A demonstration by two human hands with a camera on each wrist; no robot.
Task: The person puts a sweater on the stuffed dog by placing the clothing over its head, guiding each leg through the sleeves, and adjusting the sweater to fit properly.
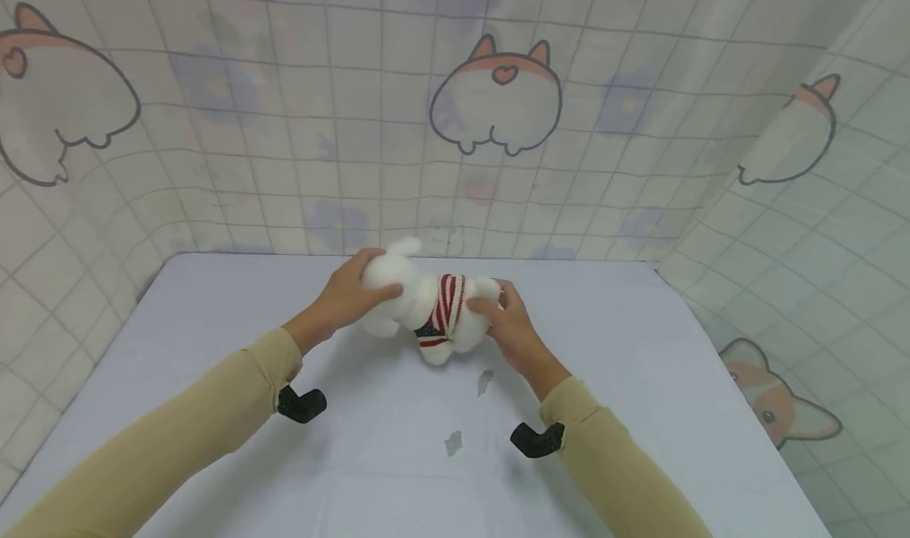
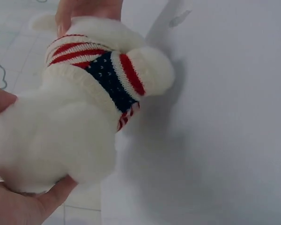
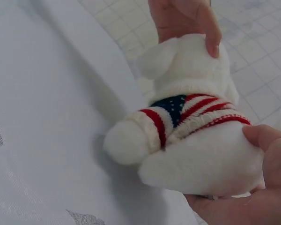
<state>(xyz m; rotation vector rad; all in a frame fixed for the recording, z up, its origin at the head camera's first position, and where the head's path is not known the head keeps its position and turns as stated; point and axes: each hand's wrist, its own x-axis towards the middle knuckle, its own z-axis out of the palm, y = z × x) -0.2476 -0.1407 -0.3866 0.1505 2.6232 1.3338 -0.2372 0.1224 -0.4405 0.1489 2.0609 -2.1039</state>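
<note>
A white plush toy [image 1: 465, 334] in a red, white and navy knitted sweater [image 1: 446, 305] lies sideways between my hands, near the table's back edge. My left hand [image 1: 348, 289] grips its rounded head, thumb on the near side and fingers over the far side. On the other end, my right hand [image 1: 513, 325] holds the lower body, its thumb pressed below the sweater hem. The left wrist view shows the fluffy head [image 2: 51, 136] close up between thumb and fingers. In the right wrist view a stubby sweater-sleeved arm [image 3: 131, 140] points down toward the tabletop.
The white table [image 1: 398, 459] has two small grey patches [image 1: 453, 443] near its middle. Behind and beside it hangs a white grid-patterned curtain [image 1: 284, 127] with cartoon corgis. Black wrist-worn devices [image 1: 302, 405] stick out from both sleeves.
</note>
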